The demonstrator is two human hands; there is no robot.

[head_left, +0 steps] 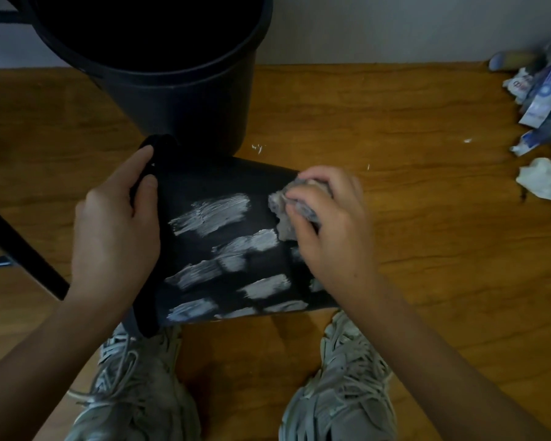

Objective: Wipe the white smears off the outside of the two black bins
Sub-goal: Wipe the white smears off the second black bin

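A black bin (pixel 210 183) lies on its side on the wooden floor in front of my feet, its wall covered in several white smears (pixel 213 214). My left hand (pixel 115 237) grips its rim at the left, thumb over the edge. My right hand (pixel 328 224) holds a crumpled grey-white wipe (pixel 282 211) and presses it against the bin's wall near the base end. A second black bin (pixel 178 87) stands upright just behind, its visible side free of smears.
Toothpaste tubes and boxes (pixel 544 100) and crumpled tissues (pixel 544 176) lie at the right by the wall. Small white specks (pixel 257 148) dot the floor. A black bar (pixel 23 249) slants at the left. My two grey sneakers (pixel 134 386) stand below the bin.
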